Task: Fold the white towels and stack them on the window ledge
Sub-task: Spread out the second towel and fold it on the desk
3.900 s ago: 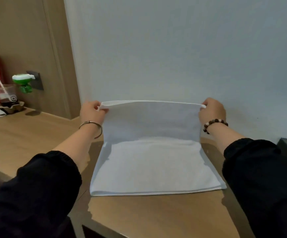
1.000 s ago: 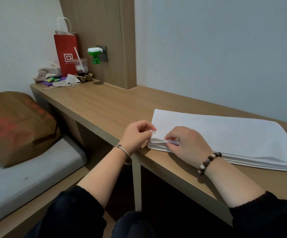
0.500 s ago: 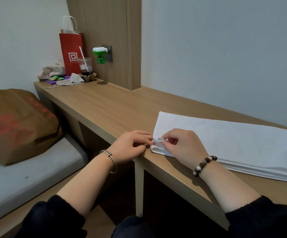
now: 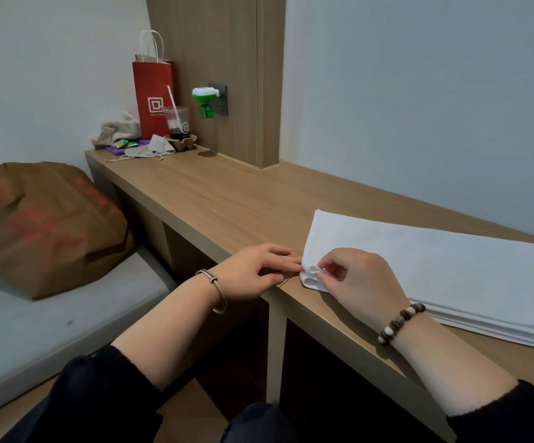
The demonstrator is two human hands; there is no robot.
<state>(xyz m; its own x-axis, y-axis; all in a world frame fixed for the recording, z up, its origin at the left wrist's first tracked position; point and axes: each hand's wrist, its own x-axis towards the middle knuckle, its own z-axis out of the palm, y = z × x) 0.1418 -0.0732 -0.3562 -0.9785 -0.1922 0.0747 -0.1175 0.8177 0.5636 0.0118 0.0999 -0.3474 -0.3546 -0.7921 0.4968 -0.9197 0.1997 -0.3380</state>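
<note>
So the white cloth towel [image 4: 435, 266] is already a long layered strip by the front edge of the light wooden worktop [image 4: 227, 199]. My right grip [image 4: 355, 276] pinches its left corner layers; my left grip [image 4: 252, 270], fingers straight, just touches it. Crosswise folds and stacking are left, I reckon.

One view only: head-worn, wide-angle. It sat above the person's lap and looked forward and down, angled left along the wooden ledge [image 4: 214, 199] toward its far end and the wall. Range was close. Both forearms filled the bottom edge, with the left hand [image 4: 252, 273] and right hand [image 4: 361, 279] near frame centre. The white towel [image 4: 435, 260] ran off the right edge, and the bed [image 4: 35, 330] lay lower left.
</note>
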